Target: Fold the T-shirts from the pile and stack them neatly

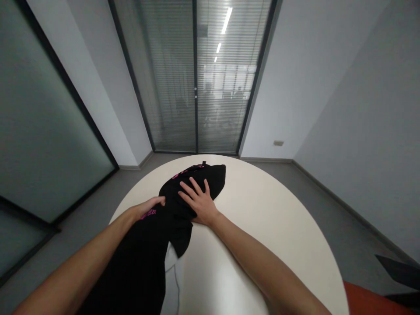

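Garment [215,177], black with pink lettering, lay across a round white table [262,210], trailing toward its near edge. The right hand [199,202] rested flat on it, fingers spread, gripping nothing. The left hand [149,209] touched its left edge, grip unclear. Smoothing likely called for even palm pressure, with one hand anchoring the cloth.

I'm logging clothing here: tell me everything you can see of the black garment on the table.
The black garment looks like soft cloth with pink print near its far end and beside the left hand. It lies rumpled lengthwise on the round white table, stretching from the far side toward the person and out of view below. The right hand lies flat on it, fingers spread; the left hand touches its left side.
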`<state>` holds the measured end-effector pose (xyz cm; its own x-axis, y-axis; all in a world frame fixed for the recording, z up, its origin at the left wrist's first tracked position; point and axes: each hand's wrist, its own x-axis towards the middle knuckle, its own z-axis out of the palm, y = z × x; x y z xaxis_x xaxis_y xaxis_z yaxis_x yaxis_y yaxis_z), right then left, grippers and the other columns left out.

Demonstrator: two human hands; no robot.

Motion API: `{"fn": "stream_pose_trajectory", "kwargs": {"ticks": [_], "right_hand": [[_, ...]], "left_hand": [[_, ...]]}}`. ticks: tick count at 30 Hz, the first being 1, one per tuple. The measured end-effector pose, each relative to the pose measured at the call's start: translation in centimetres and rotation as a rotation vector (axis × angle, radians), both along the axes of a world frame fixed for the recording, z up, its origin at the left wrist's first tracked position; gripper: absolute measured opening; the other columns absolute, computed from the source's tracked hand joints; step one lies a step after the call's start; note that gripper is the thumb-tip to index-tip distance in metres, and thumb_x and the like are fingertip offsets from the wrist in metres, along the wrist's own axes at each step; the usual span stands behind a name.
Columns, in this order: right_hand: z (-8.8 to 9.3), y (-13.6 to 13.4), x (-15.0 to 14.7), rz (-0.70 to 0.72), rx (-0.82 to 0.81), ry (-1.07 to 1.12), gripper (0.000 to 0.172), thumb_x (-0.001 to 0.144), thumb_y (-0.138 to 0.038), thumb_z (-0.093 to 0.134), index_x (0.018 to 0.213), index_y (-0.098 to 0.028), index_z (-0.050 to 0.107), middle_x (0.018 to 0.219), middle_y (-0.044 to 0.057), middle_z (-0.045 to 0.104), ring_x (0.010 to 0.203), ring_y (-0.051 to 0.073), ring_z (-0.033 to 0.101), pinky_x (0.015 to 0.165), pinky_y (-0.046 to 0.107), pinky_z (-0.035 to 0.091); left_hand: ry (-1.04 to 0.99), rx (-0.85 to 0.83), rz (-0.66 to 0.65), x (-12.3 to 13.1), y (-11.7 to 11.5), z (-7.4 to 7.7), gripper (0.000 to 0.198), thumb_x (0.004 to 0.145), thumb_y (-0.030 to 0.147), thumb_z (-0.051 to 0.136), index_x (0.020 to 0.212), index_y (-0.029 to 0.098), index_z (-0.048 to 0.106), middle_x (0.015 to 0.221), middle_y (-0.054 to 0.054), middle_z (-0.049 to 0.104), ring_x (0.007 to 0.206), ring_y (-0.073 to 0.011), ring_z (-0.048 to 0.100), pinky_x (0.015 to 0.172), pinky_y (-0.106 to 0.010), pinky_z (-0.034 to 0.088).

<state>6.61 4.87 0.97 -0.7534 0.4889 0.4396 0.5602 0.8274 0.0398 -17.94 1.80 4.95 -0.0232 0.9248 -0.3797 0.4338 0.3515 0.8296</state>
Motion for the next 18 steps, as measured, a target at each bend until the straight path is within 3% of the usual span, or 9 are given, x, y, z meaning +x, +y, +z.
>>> {"fn": "stream_pose_trajectory", "kwargs": {"ticks": [2,4,6,9,10,12,15,18], "right_hand": [[-0.3,0.5,0.3,0.057,0.000,-0.018,0.090,0.071,-0.038,0.077,0.151,-0.017,0.042,0.163,0.016,0.029,0.150,0.038,0.017,0.120,0.065,-0.004],[-0.7,0.7,0.6,0.061,-0.037,-0.008,0.088,0.069,-0.038,0.077,0.148,-0.015,0.045,0.158,0.016,0.039,0.146,0.035,0.028,0.123,0.060,-0.002],[-1.0,0.6,0.6,0.028,-0.063,0.015,0.085,0.069,-0.035,0.075,0.146,-0.015,0.047,0.154,0.016,0.044,0.144,0.034,0.031,0.123,0.058,0.001],[-0.9,-0.2,0.4,-0.027,-0.093,0.038,0.082,0.071,-0.032,0.072,0.147,-0.015,0.045,0.155,0.016,0.042,0.146,0.034,0.027,0.123,0.059,0.004],[-0.9,-0.6,0.4,-0.044,-0.105,0.040,0.084,0.071,-0.032,0.072,0.149,-0.016,0.044,0.157,0.015,0.039,0.148,0.035,0.024,0.122,0.061,0.003],[-0.9,-1.7,0.4,-0.100,-0.129,0.043,0.092,0.070,-0.032,0.074,0.153,-0.021,0.038,0.163,0.013,0.029,0.151,0.038,0.015,0.120,0.067,0.002],[-1.6,-3.3,0.5,-0.270,-0.181,0.096,0.102,0.070,-0.031,0.076,0.159,-0.031,0.026,0.169,0.010,0.007,0.151,0.047,0.003,0.112,0.078,0.010],[-2.4,-3.7,0.1,-0.379,-0.258,0.123,0.102,0.076,-0.024,0.071,0.161,-0.036,0.016,0.170,0.010,-0.004,0.151,0.050,0.002,0.107,0.079,0.023]], "left_hand": [[0.038,0.031,-0.081,0.4,-0.6,1.3,0.036,0.067,0.044,0.057,0.084,0.014,0.069,0.087,-0.008,0.075,0.090,-0.0307,0.068,0.085,-0.040,0.056],[0.189,0.119,-0.099,1.3,-2.7,2.5,0.058,0.069,0.052,0.065,0.112,0.015,0.068,0.116,-0.012,0.073,0.113,-0.0357,0.063,0.102,-0.044,0.047],[0.629,0.269,-0.018,2.8,-6.3,2.7,0.088,0.070,0.067,0.064,0.142,0.017,0.052,0.136,-0.020,0.062,0.123,-0.0437,0.057,0.106,-0.057,0.040],[1.014,0.328,-0.033,5.5,-12.8,0.3,0.123,0.056,0.068,0.076,0.160,0.026,0.025,0.162,-0.020,0.029,0.144,-0.0506,0.032,0.111,-0.069,0.025],[1.091,0.329,-0.037,6.3,-14.7,-1.1,0.127,0.051,0.065,0.080,0.160,0.029,0.024,0.166,-0.018,0.020,0.147,-0.0520,0.024,0.111,-0.071,0.022],[1.187,0.359,0.010,7.0,-17.2,-4.1,0.117,0.057,0.056,0.080,0.159,0.033,0.028,0.169,-0.015,0.012,0.148,-0.0526,0.020,0.110,-0.071,0.025],[1.237,0.473,0.039,6.1,-17.7,-6.6,0.103,0.072,0.032,0.073,0.161,0.032,0.021,0.169,-0.012,0.011,0.146,-0.0410,0.033,0.110,-0.054,0.040],[1.287,0.545,-0.016,4.0,-15.7,-6.3,0.102,0.076,0.016,0.069,0.162,0.033,0.017,0.164,-0.011,0.026,0.136,-0.0314,0.049,0.103,-0.040,0.049]]}}
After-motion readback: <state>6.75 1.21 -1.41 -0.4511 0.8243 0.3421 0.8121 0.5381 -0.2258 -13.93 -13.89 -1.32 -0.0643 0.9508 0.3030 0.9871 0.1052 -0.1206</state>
